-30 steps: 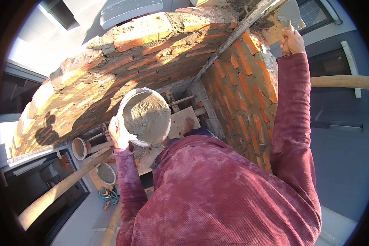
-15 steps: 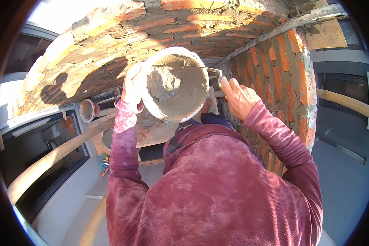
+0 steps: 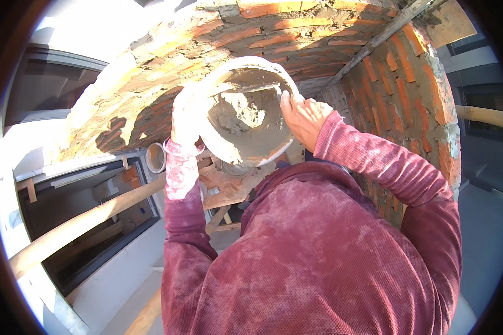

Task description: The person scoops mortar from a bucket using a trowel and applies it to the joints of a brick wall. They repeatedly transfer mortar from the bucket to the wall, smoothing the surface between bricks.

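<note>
A white round bucket [image 3: 221, 148] is tilted toward me, with wet grey mortar [image 3: 237, 114] inside. Sunlight falls on my left hand [image 3: 185, 117], which grips the bucket's left side; its fingers are partly washed out by glare. My right hand [image 3: 307, 117] is closed round the handle of a trowel [image 3: 246, 88] at the bucket's right rim. The blade reaches into the bucket, over the far part of the mortar. Most of the handle is hidden by my fingers.
Ahead rises a brick wall [image 3: 285, 33] with rough mortar joints; another brick wall [image 3: 425, 100] stands at right. A wooden pole [image 3: 95, 215] crosses the left side, below a smaller bucket [image 3: 155, 158]. A mortar-stained board [image 3: 229, 192] lies below the bucket.
My right hand has come in to the bucket's right rim, and the trowel blade has gone from across the opening to inside it. The left hand keeps its hold. The view has shifted somewhat.
</note>
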Motion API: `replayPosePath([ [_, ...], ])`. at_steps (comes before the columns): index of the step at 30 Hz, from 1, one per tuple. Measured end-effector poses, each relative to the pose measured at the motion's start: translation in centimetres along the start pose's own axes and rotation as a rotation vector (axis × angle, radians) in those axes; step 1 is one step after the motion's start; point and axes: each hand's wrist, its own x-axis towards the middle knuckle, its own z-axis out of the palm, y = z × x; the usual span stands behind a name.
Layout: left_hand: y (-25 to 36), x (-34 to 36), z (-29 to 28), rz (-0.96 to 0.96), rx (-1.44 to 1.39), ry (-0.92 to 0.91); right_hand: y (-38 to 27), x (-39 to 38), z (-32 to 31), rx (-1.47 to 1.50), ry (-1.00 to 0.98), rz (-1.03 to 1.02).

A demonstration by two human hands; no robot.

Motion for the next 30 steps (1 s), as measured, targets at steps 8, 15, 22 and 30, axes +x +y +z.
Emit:
replayPosePath([
  [8, -0.1, -0.8, -5.2, -0.073, -0.053, 0.113, -4.5, -0.2, 3.5, -0.1, 0.039, -0.279],
  [15, 3.3, -1.3, -3.6, 0.349, 0.552, 0.156, -3.0, 4.4, 1.0, -0.266, 0.368, -0.316],
  [22, 2.4, -1.9, -3.0, 0.09, 0.192, 0.299, -3.0, 4.2, 0.0, -0.161, 0.082, -0.323],
  [30, 3.0, -1.9, -1.4, -0.013, 0.127, 0.397, -3.0, 3.9, 1.9, -0.243, 0.002, -0.428],
])
